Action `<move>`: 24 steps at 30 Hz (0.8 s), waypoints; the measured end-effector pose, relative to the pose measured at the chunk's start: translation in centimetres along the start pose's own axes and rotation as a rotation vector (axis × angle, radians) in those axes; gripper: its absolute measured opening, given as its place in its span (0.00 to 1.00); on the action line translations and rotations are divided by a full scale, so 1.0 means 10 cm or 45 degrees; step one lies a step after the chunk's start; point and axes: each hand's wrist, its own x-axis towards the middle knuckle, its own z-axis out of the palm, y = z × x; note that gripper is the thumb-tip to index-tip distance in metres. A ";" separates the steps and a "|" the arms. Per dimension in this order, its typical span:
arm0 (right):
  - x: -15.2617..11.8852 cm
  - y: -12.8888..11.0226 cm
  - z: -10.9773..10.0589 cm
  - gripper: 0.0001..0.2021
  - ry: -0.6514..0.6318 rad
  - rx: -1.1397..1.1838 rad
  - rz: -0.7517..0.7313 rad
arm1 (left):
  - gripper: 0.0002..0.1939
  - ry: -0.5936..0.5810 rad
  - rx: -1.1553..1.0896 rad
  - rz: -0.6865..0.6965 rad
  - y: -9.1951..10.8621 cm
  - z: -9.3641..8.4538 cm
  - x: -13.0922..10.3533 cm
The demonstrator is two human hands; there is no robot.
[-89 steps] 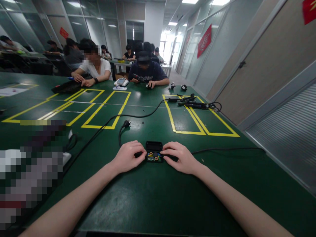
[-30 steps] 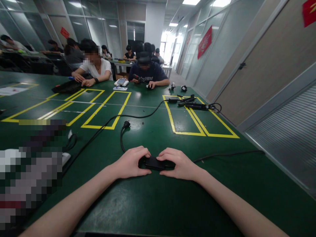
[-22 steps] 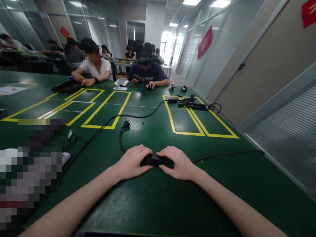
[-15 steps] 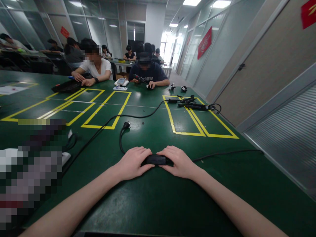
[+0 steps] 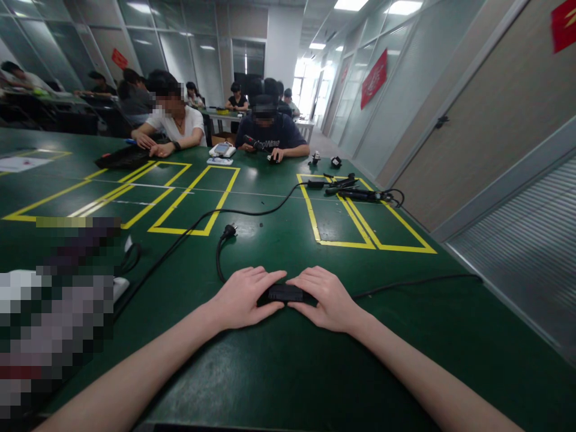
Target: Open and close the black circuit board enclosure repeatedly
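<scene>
A black power adapter (image 5: 287,293) lies on the green table between my hands, its middle showing. My left hand (image 5: 240,297) is closed round its left end, thumb on the near side and fingers on the far side, the index finger raised a little. Round the right end, my right hand (image 5: 328,298) grips in the same way. The fingertips of both hands almost meet. From the left a cord (image 5: 218,259) curves out to a black plug (image 5: 230,230), which lies on the table. Another thin cord (image 5: 414,279) runs off to the right from under my right hand.
A long black cable (image 5: 243,211) crosses the table (image 5: 288,372) to a pile of black devices (image 5: 357,191) at the far right. Yellow tape rectangles (image 5: 209,201) mark the surface. Blurred-out items (image 5: 58,324) lie at the left. Two people work across the table, one with a black tray (image 5: 123,157).
The index finger of my left hand has lifted and stretched slightly over the adapter. Both hands stay in place around it; the adapter has barely shifted.
</scene>
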 end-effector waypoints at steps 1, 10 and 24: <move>0.00 0.00 0.00 0.10 0.014 0.001 -0.004 | 0.18 0.002 0.006 0.013 0.00 0.00 0.00; 0.00 -0.03 0.01 0.15 0.177 -0.040 -0.195 | 0.23 0.017 -0.150 -0.079 0.03 0.02 0.01; -0.01 -0.06 -0.05 0.18 0.030 -0.001 -0.040 | 0.16 0.050 -0.400 -0.260 0.08 0.02 -0.01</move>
